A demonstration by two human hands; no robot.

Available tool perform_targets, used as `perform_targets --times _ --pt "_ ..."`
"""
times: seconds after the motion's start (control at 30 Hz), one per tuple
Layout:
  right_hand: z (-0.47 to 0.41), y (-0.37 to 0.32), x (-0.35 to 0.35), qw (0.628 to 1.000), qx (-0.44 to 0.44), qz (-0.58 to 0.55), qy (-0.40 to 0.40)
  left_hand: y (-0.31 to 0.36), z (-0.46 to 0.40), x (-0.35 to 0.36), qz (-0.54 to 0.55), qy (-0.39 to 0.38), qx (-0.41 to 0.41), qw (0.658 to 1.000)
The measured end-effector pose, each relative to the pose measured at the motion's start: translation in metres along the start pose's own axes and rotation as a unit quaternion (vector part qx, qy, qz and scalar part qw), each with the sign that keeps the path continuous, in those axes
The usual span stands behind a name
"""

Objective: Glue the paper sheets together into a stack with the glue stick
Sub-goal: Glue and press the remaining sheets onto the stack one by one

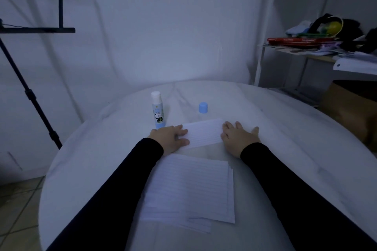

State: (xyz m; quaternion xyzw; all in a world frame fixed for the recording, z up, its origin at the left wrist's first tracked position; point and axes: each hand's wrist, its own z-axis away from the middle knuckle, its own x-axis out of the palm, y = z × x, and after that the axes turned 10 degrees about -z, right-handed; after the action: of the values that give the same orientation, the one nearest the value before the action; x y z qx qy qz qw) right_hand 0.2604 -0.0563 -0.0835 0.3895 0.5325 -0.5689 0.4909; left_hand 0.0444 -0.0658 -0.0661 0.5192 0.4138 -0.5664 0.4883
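1. Your glue stick [157,109] stands upright on the white surface [285,128], its cap off. It is just beyond your left hand [171,137].
2. Your left hand lies flat with straight fingers, pressing the left end of the small lined sheet [204,133]. This grip holds nothing.
3. The sheet's long side runs left to right between your two hands.
4. The blue cap [203,107] sits beyond the sheet.
5. Your right hand [239,137] lies flat and relaxed on the sheet's right end.
6. The pile of lined sheets [189,187] waits nearer you.
7. I think glue comes next, and your left hand is nearer the stick.
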Motion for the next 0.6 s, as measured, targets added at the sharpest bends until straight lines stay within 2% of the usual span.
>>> perform_targets --times 0.07,0.17,0.27,0.33,0.4,0.47,0.6 --pt "0.001 0.0 0.002 1.0 0.003 -0.005 0.008 -0.002 -0.001 0.001 0.001 0.009 -0.014 1.0" --pt "0.001 0.0 0.004 0.999 -0.006 -0.023 0.036 -0.003 -0.001 0.007 0.059 0.082 -0.033 0.994" --pt "0.004 -0.006 0.001 0.995 -0.076 -0.035 0.055 0.01 0.002 0.008 0.088 0.129 0.019 0.988" --pt "0.009 -0.013 0.002 0.986 -0.152 -0.063 0.029 0.022 0.004 0.009 0.061 0.115 0.047 0.99" --pt "0.011 -0.017 0.004 0.975 -0.188 -0.115 -0.001 0.027 0.004 0.01 0.022 0.083 0.046 0.995" --pt "0.009 -0.016 0.004 0.974 -0.183 -0.137 -0.01 0.023 0.002 0.011 0.018 0.063 0.025 0.998" --pt "0.008 -0.013 0.0 0.986 -0.136 -0.095 -0.002 0.005 -0.003 0.008 0.036 0.053 -0.019 0.998"
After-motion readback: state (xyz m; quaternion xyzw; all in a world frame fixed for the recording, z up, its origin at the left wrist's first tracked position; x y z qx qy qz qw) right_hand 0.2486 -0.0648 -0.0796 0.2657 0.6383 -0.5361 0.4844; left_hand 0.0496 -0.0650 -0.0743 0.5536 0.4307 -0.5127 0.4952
